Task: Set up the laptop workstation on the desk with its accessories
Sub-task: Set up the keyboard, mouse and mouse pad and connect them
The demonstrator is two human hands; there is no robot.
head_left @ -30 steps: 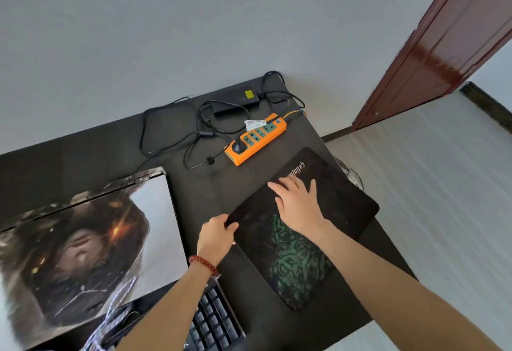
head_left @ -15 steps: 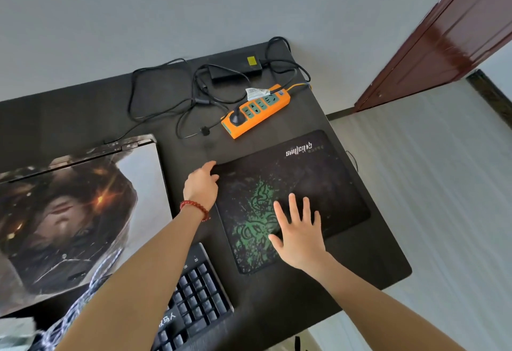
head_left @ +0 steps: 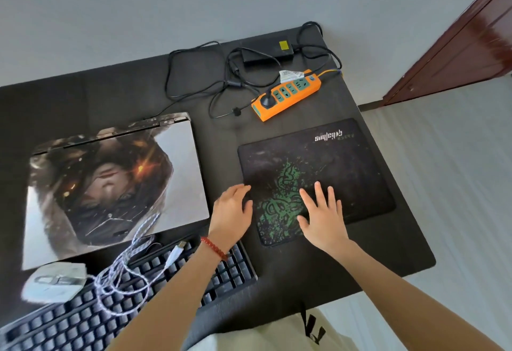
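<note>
A black mouse pad [head_left: 343, 167] with a green logo lies flat on the right part of the black desk [head_left: 116, 101]. My right hand [head_left: 322, 217] rests palm down on its near part, fingers spread. My left hand [head_left: 232, 212] sits at the pad's left edge, fingers loosely curled, holding nothing. The closed laptop [head_left: 116, 184] with a printed picture on its lid lies to the left. A black keyboard [head_left: 116, 303] lies near me, with a white mouse [head_left: 54, 281] and its braided cable [head_left: 130, 256] on it.
An orange power strip [head_left: 286, 95] with one plug in it lies behind the pad. A black power adapter [head_left: 267, 51] and its tangled cables [head_left: 194, 73] lie at the desk's back edge. A dark red door [head_left: 465, 40] stands at the right.
The mouse pad was turned and now lies squarer to the desk edge. Both hands drew back toward me along the pad. The view tilted down, showing the keyboard and mouse.
</note>
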